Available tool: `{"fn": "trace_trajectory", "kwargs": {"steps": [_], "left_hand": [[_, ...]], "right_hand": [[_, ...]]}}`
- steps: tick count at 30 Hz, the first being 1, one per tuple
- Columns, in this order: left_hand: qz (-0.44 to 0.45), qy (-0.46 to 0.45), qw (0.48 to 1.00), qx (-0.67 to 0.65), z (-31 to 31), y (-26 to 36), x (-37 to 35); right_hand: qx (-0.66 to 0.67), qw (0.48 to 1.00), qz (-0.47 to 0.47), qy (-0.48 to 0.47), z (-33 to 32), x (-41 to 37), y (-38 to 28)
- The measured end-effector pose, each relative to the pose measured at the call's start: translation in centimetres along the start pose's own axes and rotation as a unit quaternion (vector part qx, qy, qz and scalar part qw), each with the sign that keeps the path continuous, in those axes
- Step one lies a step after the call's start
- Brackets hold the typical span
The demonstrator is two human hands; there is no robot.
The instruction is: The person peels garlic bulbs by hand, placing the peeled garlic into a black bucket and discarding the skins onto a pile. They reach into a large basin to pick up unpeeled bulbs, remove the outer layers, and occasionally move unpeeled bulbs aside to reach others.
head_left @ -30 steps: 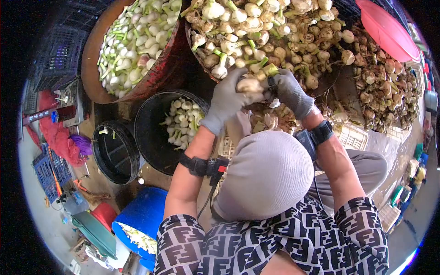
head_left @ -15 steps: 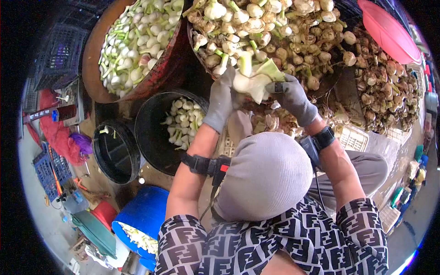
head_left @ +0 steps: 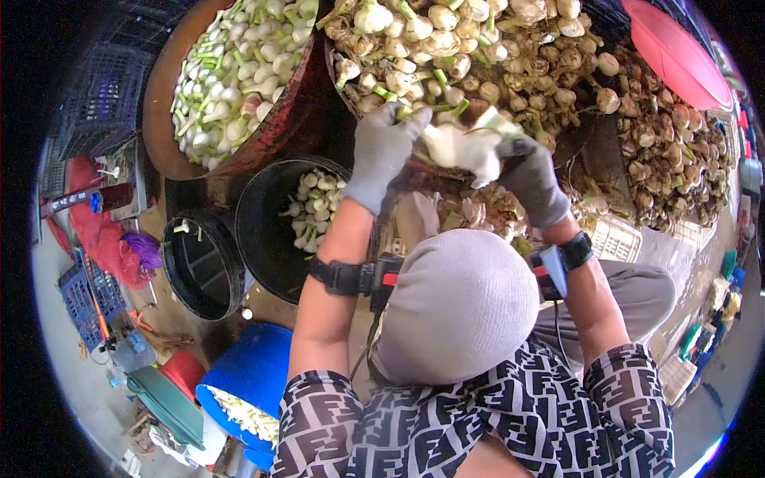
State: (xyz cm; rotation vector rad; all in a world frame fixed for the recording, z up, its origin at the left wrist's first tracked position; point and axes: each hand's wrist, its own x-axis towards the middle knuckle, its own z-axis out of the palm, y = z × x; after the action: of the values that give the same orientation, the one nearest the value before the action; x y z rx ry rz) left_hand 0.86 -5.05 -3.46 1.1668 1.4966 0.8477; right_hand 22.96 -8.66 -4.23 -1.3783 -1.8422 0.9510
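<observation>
My left hand, in a grey glove, is closed on a garlic bulb at the rim of a large tub heaped with unpeeled garlic. White outer skin with a pale green top stretches from the bulb to my right hand, also gloved, whose fingers are pinched on it. The skin and the right fingertips are smeared by motion. Below the hands lies a pile of loose peelings.
At upper left stands a rusty tub of peeled garlic. A black bucket holds white bulbs, beside a smaller black bucket. A blue barrel is at lower left, a pink basin at upper right, near stacked unpeeled garlic.
My hands have moved apart slightly, the right one outward and down with the skin. The skin that wrapped the bulb is now drawn out to the right.
</observation>
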Motion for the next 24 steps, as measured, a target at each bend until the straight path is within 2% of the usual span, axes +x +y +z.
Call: {"fn": "trace_trajectory", "kwargs": {"steps": [1,2,3,5,6,8,9,11,13,14,15,16,17,19,21,23,24], "left_hand": [[-0.017,-0.024,0.996,-0.083,-0.3,-0.1,-0.1],[-0.024,-0.074,0.994,-0.078,-0.8,0.5,-0.6],[0.025,-0.091,0.992,-0.081,-0.9,0.5,-0.8],[0.122,-0.120,0.981,-0.086,-1.2,0.3,-1.2],[0.149,-0.139,0.974,-0.096,-1.6,0.1,-1.3],[0.201,-0.177,0.956,-0.116,-3.3,-0.5,-1.2],[0.199,-0.161,0.960,-0.113,-4.2,-0.8,-1.1],[0.197,-0.130,0.966,-0.107,-6.0,-1.5,-0.8],[0.138,-0.042,0.974,-0.174,-7.8,-2.4,-0.6],[0.093,-0.020,0.947,-0.308,-9.0,-3.5,0.1],[0.101,0.051,0.915,-0.388,-9.8,-3.4,0.6],[0.100,0.091,0.885,-0.445,-11.2,-4.5,1.5],[0.099,0.131,0.852,-0.498,-12.5,-5.7,2.3],[0.071,0.127,0.845,-0.515,-13.3,-7.2,2.8],[0.013,0.113,0.834,-0.541,-12.5,-7.2,2.7],[-0.036,0.082,0.836,-0.541,-10.1,-6.8,2.0],[-0.039,0.040,0.843,-0.535,-9.2,-6.9,1.7]], "right_hand": [[-0.035,0.999,0.026,0.021,-0.7,-0.2,-0.4],[-0.052,0.998,0.022,0.027,-1.5,-0.4,-0.6],[0.047,0.997,0.024,0.058,-2.2,-0.6,-2.1],[0.023,0.990,0.099,0.102,-3.6,-1.7,-0.7],[0.069,0.986,0.074,0.131,-4.6,-1.9,-1.1],[-0.023,0.985,0.091,0.144,-6.8,-3.7,-0.5],[-0.053,0.984,0.101,0.140,-7.6,-4.6,0.1],[0.010,0.987,0.108,0.122,-8.0,-6.5,-0.5],[-0.004,0.995,0.102,0.005,-9.0,-9.0,3.2],[0.024,0.963,0.236,-0.128,-8.8,-8.7,3.8],[0.016,0.896,0.356,-0.266,-8.4,-7.8,3.1],[-0.153,0.908,0.269,-0.282,-7.6,-7.2,1.9],[-0.315,0.888,0.172,-0.288,-6.6,-6.6,0.7],[-0.125,0.957,0.179,-0.190,-5.8,-3.1,1.8],[-0.098,0.967,0.215,-0.099,-3.9,1.0,3.3],[-0.157,0.967,0.193,-0.058,-1.3,5.0,5.1],[-0.226,0.965,0.127,-0.051,0.3,6.9,7.0]]}}
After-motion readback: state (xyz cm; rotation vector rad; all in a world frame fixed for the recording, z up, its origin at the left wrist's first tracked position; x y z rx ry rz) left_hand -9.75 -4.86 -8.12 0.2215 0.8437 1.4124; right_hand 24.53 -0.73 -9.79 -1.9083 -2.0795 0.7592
